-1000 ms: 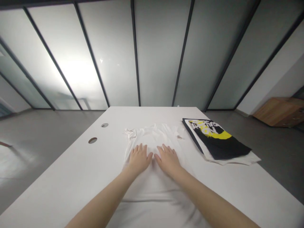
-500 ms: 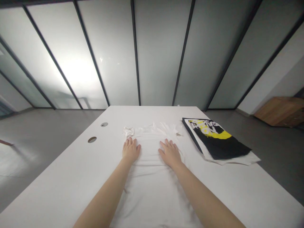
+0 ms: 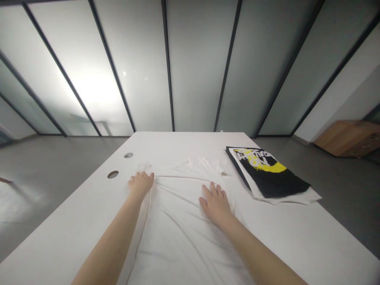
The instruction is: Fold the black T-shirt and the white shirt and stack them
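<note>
A white T-shirt (image 3: pixel 178 221) lies spread along the middle of the table, wrinkled, with its far end bunched up. My left hand (image 3: pixel 141 183) is at its far left edge, fingers curled down and closed on the fabric, pulling a long side edge out to the left. Diagonal creases run across the cloth from there. Farther right, my right hand (image 3: pixel 216 202) rests flat on the shirt with its fingers spread.
Folded clothes (image 3: pixel 268 172) lie stacked at the right, a black one with yellow and white print on top. Two round holes, one of them a cable hole (image 3: pixel 113 174), pierce the white table (image 3: pixel 74 225) on the left. Frosted glass panels (image 3: pixel 194 67) stand behind.
My left hand has moved left and closed on the shirt, drawing its left side outward. Its far edge now lies straighter. My right hand has shifted slightly toward me, still flat.
</note>
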Tool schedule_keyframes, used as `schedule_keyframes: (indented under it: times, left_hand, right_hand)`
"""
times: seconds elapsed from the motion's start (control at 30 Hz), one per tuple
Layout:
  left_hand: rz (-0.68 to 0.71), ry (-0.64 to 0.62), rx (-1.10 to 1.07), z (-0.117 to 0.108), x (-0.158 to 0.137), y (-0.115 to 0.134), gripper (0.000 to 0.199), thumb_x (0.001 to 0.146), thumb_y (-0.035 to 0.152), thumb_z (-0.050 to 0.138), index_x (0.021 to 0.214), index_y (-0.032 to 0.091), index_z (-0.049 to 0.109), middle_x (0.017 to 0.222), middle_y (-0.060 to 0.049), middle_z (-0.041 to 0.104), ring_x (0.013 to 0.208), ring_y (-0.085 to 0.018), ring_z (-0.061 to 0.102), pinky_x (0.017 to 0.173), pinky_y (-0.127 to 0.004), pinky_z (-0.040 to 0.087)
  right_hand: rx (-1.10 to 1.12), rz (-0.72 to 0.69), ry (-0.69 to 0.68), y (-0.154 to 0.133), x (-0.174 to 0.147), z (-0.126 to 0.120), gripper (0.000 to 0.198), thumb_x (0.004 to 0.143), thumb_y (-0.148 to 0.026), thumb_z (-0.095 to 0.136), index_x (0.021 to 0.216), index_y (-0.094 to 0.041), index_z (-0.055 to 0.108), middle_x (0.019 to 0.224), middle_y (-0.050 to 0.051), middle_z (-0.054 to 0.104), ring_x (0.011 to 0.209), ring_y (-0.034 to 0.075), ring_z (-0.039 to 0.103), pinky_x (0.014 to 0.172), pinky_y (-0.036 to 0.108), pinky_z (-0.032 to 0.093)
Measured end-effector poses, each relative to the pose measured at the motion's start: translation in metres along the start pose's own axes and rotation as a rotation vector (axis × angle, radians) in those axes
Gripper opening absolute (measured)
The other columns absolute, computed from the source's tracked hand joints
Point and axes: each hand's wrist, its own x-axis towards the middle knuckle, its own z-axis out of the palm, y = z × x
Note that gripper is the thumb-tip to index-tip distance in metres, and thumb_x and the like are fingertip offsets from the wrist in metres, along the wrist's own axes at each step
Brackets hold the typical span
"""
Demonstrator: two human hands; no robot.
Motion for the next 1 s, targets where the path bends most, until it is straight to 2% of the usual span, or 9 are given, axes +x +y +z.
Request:
schedule_keyframes:
  times: [0.17,0.23,0.3,0.43,0.53,0.67,0.8,0.9,1.0]
  left_hand:
    - [0.129,0.183,0.0,-0.008,0.021,0.002,0.041,0.101,0.039,0.045,0.123,0.014,0.07,0.125,-0.022,0.07,0.126,-0.04,0.06,0.1,-0.049,0.049]
    - [0.233,0.209,-0.045,-0.006,0.032,0.009,0.039,0.103,0.031,0.041,0.13,0.017,0.066,0.131,-0.02,0.068,0.129,-0.035,0.059,0.105,-0.046,0.047]
    - [0.317,0.17,-0.071,-0.002,0.043,0.017,0.043,0.105,0.025,0.035,0.139,0.018,0.061,0.136,-0.018,0.066,0.132,-0.03,0.058,0.112,-0.042,0.044]
    - [0.417,0.027,-0.05,0.005,0.06,0.024,0.044,0.106,0.024,0.035,0.141,0.02,0.061,0.138,-0.015,0.067,0.13,-0.026,0.061,0.111,-0.039,0.045]
    - [0.48,-0.1,-0.024,0.001,0.066,0.02,0.04,0.103,0.032,0.045,0.136,0.021,0.064,0.14,-0.016,0.065,0.127,-0.028,0.064,0.107,-0.041,0.048]
    - [0.56,-0.327,-0.018,-0.013,0.068,0.014,0.047,0.089,0.036,0.064,0.133,0.023,0.066,0.132,-0.013,0.071,0.119,-0.027,0.068,0.102,-0.037,0.052]
    - [0.588,-0.634,-0.017,-0.026,0.066,0.01,0.032,0.07,0.034,0.076,0.101,0.025,0.078,0.107,-0.005,0.08,0.104,-0.029,0.073,0.087,-0.034,0.057]
    - [0.561,-0.818,-0.034,-0.033,0.065,0.005,0.03,0.066,0.043,0.079,0.09,0.025,0.08,0.093,-0.004,0.081,0.093,-0.03,0.075,0.076,-0.035,0.058]
    - [0.508,-0.96,-0.102,-0.042,0.069,-0.002,0.042,0.061,0.05,0.083,0.096,0.027,0.08,0.098,-0.005,0.082,0.093,-0.031,0.075,0.074,-0.037,0.058]
  right_hand:
    - [0.031,-0.024,-0.182,0.007,0.021,-0.043,0.045,0.101,-0.051,0.049,0.123,-0.021,0.074,0.128,0.02,0.071,0.112,0.037,0.07,0.092,0.046,0.051]
    - [0.075,-0.013,-0.135,0.015,0.049,-0.061,0.044,0.104,-0.049,0.045,0.11,-0.02,0.077,0.113,0.017,0.076,0.106,0.034,0.071,0.089,0.042,0.051]
    - [0.118,-0.006,-0.028,0.024,0.083,-0.072,0.043,0.107,-0.041,0.038,0.118,-0.019,0.073,0.119,0.017,0.075,0.111,0.03,0.07,0.092,0.038,0.05]
    - [0.126,-0.009,0.019,0.045,0.132,-0.069,0.049,0.109,-0.025,0.033,0.154,-0.01,0.047,0.155,0.019,0.055,0.141,0.023,0.053,0.111,0.03,0.038]
    - [0.113,0.032,-0.006,0.061,0.141,-0.056,0.051,0.107,-0.022,0.039,0.155,-0.006,0.046,0.156,0.025,0.052,0.144,0.028,0.049,0.116,0.037,0.034]
    - [0.124,0.064,-0.106,0.075,0.139,-0.052,0.054,0.101,-0.031,0.056,0.151,-0.01,0.052,0.145,0.024,0.059,0.127,0.03,0.063,0.104,0.038,0.045]
    - [0.175,0.01,-0.354,0.086,0.139,-0.069,0.059,0.078,-0.03,0.082,0.133,-0.017,0.068,0.113,0.011,0.075,0.099,0.024,0.071,0.082,0.029,0.052]
    - [0.218,-0.006,-0.538,0.096,0.138,-0.083,0.05,0.066,-0.033,0.09,0.112,-0.018,0.077,0.091,0.006,0.074,0.075,0.02,0.066,0.064,0.027,0.048]
    - [0.28,-0.005,-0.659,0.104,0.136,-0.094,0.041,0.076,-0.047,0.085,0.103,-0.018,0.077,0.075,0.002,0.064,0.058,0.013,0.052,0.051,0.023,0.037]
